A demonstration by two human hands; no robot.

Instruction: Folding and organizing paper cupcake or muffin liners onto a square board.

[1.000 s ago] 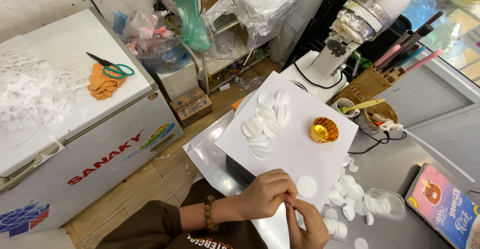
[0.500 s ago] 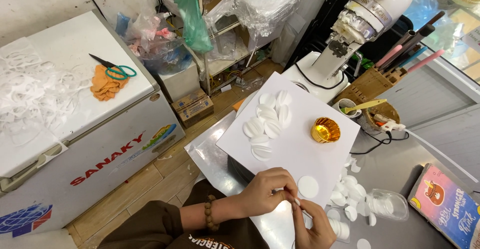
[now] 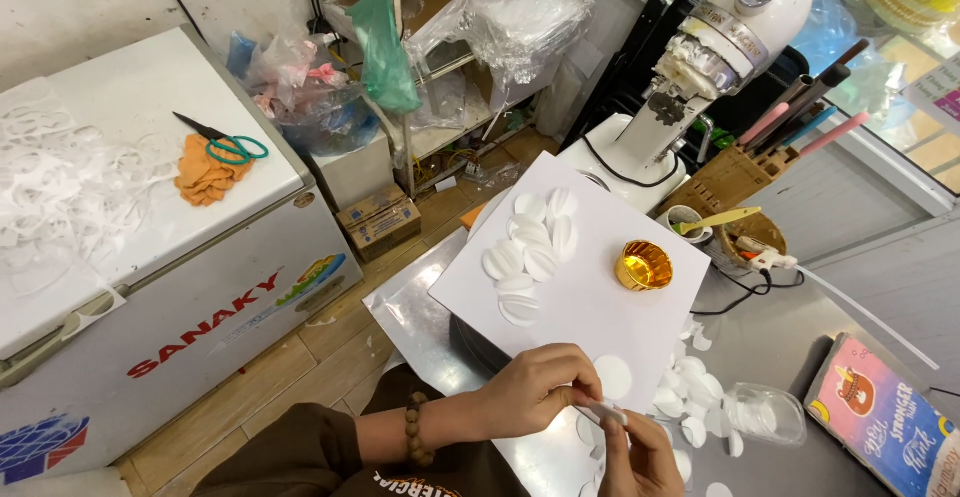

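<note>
My left hand (image 3: pixel 530 392), with a bead bracelet on its wrist, and my right hand (image 3: pixel 635 457) meet at the bottom edge, both pinching one small white paper piece (image 3: pixel 607 412). Just above them a single white disc (image 3: pixel 612 377) lies on a white sheet (image 3: pixel 590 307). Further up the sheet sit several overlapping white discs (image 3: pixel 530 257) and a gold foil cup (image 3: pixel 643 265). More loose white discs (image 3: pixel 690 397) lie on the steel counter to the right of my hands.
A white chest freezer (image 3: pixel 150 257) at the left carries scissors (image 3: pixel 225 142), an orange cloth (image 3: pixel 205 172) and white paper scraps (image 3: pixel 50 187). Behind the sheet stand a white mixer (image 3: pixel 720 47) and a wooden tool holder (image 3: pixel 735 177). A clear plastic cup (image 3: pixel 765 412) and a colourful book (image 3: pixel 885 427) lie at the right.
Both hands stay together on the small white piece, with only slight finger shifts. The view has drifted a little.
</note>
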